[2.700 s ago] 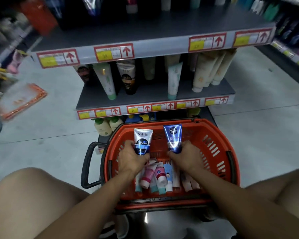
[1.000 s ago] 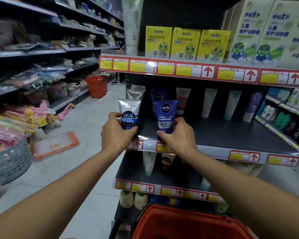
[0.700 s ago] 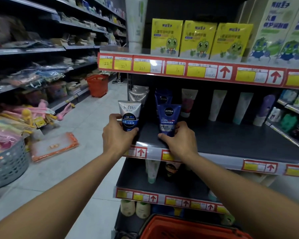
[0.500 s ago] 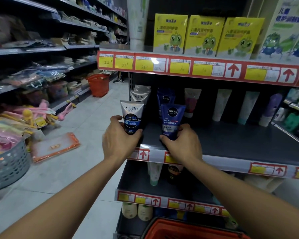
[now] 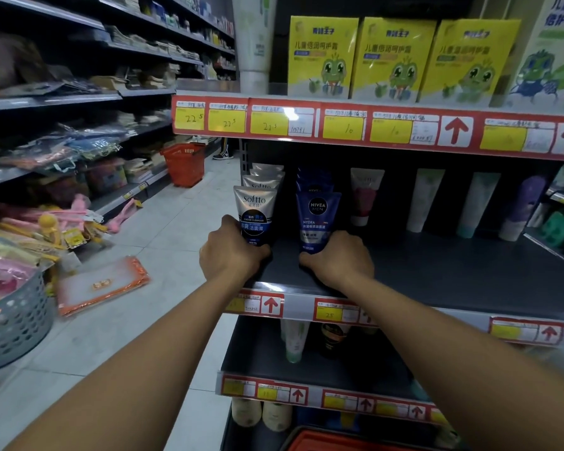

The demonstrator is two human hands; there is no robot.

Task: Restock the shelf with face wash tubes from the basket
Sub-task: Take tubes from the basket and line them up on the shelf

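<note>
My left hand (image 5: 230, 252) grips the bottom of a silver Softto face wash tube (image 5: 255, 208), upright over the dark middle shelf (image 5: 453, 271). My right hand (image 5: 339, 260) grips the bottom of a blue Nivea Men tube (image 5: 317, 216), also upright on that shelf. Each tube stands in front of a row of matching tubes: silver Softto tubes (image 5: 266, 177) behind the left one, blue Nivea tubes (image 5: 313, 180) behind the right one. The red basket's rim (image 5: 339, 441) shows at the bottom edge.
More tubes (image 5: 424, 196) stand at the back of the same shelf to the right. Yellow boxes (image 5: 391, 56) fill the shelf above. Another red basket (image 5: 184, 162) stands in the aisle. A grey basket (image 5: 13, 323) and an orange packet (image 5: 101, 284) lie on the floor left.
Both hands lifted the two tubes out of the basket and up to the middle shelf. Over the last second they moved forward and down, setting the tubes in front of the matching rows.
</note>
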